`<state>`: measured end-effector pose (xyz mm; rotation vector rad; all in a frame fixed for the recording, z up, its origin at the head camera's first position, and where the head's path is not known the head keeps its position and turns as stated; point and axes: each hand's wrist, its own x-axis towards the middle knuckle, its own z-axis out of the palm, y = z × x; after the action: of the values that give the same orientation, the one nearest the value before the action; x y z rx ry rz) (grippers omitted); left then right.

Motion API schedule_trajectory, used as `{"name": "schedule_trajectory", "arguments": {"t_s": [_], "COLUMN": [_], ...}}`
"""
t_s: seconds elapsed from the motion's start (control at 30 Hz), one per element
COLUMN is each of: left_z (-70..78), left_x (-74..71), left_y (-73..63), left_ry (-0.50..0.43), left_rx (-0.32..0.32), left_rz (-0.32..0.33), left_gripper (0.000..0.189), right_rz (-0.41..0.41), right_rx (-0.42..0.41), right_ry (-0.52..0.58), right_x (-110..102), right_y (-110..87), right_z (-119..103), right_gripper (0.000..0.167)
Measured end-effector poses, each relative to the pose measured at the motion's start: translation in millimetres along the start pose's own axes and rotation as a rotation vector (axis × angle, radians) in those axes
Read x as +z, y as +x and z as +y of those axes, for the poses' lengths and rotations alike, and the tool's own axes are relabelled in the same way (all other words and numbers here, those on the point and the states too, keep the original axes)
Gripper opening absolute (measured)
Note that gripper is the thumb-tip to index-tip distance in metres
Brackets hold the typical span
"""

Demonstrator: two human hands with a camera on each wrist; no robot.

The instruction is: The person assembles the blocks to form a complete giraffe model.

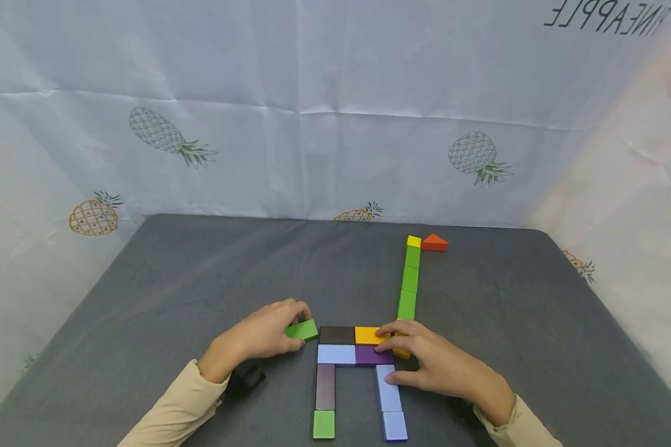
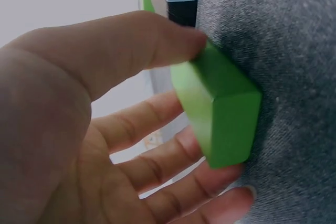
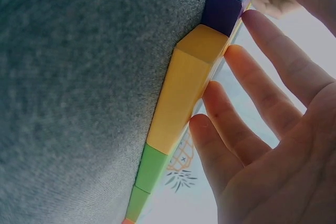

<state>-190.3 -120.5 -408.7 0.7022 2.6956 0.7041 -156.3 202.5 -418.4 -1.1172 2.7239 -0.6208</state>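
My left hand (image 1: 268, 329) pinches a green block (image 2: 226, 108) between thumb and fingers, its end close to the left side of the black block (image 1: 337, 336). To the right of that lies a yellow block (image 1: 369, 335), with a light blue block (image 1: 335, 354) and a purple block (image 1: 372, 356) in the row below. Spread over the right end of these rows, my right hand (image 1: 436, 360) rests its fingertips on the blocks. Its thumb touches a long light blue block (image 1: 388, 397). An orange-yellow block (image 3: 181, 93) sits partly hidden under the fingers.
A line of green blocks (image 1: 410, 279) runs up from the right end, topped by a small yellow block (image 1: 414, 241) with a red triangle (image 1: 435, 243) beside it. A brownish-purple block (image 1: 325, 386) and green block (image 1: 324, 424) form the left leg on the dark grey table (image 1: 201, 267).
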Motion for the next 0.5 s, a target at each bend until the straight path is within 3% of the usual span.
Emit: {"name": "schedule_trajectory", "arguments": {"t_s": [0.2, 0.5], "left_z": [0.7, 2.2], "left_x": [-2.6, -3.9], "left_y": [-3.2, -4.9], "left_ry": [0.022, 0.033], "left_rx": [0.040, 0.048], "left_rz": [-0.029, -0.070], "left_gripper": [0.028, 0.030], "right_rz": [-0.007, -0.021], "right_rx": [0.007, 0.027], "right_ry": [0.001, 0.017], "right_x": [-0.2, -1.4], "right_y": [-0.1, -0.1], "right_z": [-0.1, -1.9], "right_gripper": [0.035, 0.036]}}
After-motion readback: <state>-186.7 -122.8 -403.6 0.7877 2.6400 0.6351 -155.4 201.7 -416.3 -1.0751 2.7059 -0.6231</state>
